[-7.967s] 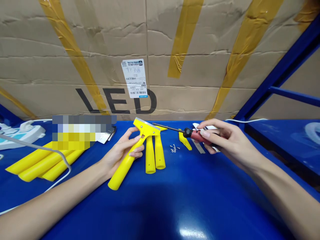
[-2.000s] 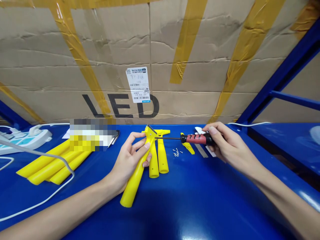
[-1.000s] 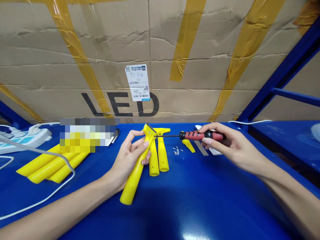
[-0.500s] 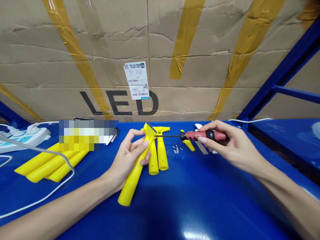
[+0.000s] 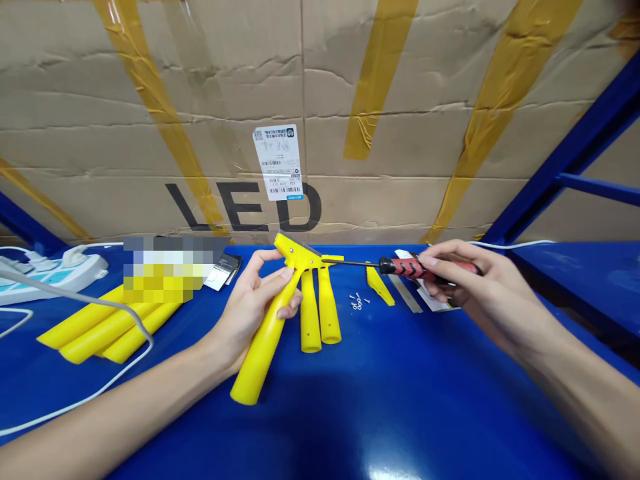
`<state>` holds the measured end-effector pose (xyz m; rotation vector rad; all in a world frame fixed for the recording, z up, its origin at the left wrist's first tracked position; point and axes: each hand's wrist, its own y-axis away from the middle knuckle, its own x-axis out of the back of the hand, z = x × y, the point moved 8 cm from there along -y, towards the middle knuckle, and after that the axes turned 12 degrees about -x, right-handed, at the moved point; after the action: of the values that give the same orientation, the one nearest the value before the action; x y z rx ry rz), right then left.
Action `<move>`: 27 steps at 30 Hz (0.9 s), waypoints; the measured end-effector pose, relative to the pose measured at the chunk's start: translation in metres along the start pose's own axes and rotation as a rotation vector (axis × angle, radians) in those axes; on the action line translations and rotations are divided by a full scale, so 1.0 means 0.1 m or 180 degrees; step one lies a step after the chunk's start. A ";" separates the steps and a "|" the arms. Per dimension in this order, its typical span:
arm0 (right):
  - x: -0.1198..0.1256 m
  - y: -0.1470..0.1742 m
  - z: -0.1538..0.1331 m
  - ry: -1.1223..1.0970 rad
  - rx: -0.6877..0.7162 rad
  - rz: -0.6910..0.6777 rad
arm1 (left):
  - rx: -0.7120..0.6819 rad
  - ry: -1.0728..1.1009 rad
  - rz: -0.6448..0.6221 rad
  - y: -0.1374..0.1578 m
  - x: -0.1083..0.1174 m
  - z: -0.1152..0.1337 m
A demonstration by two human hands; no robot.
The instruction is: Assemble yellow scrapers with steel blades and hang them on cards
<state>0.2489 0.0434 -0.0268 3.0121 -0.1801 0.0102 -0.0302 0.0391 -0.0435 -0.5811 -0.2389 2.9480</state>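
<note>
Your left grip (image 5: 253,297) is wrapped around the scraper (image 5: 263,347) just below its head (image 5: 296,257), over the surface (image 5: 400,400), left of 2 similar handles (image 5: 310,317). Your right grip (image 5: 473,277) holds the screwdriver (image 5: 407,268), tip by the head's right end. The scraper is probably light, stiff, slightly slick; keep fingers off the blade (image 5: 301,244).

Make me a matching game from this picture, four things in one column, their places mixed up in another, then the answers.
1. red-and-black screwdriver
2. yellow scraper
3. small metal fasteners
4. white label

A. clustered loose on the blue table
B. held in the left hand
C. stuck to the cardboard box
D. held in the right hand

Pairs: 1-D, 2-B, 3-A, 4-C
</note>
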 end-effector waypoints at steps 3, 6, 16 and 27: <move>0.01 0.05 -0.10 -0.0021 0.0380 -0.0060 | 0.0121 0.0094 0.0071 0.01 0.03 -0.06; -0.03 0.09 -0.14 0.0154 0.0650 -0.0113 | 0.0214 0.0150 -0.0095 0.03 -0.01 -0.12; -0.03 0.10 -0.13 0.0517 0.0922 -0.0041 | 0.0468 0.0060 -0.0265 0.14 -0.14 -0.14; -0.09 0.22 -0.30 0.1069 0.1360 0.0213 | 0.0273 0.0068 -0.0077 0.14 -0.13 -0.06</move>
<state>0.2371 0.0270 0.0057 3.3536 -0.2740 0.6334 -0.0175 0.0246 -0.0472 -0.5932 -0.1159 2.9102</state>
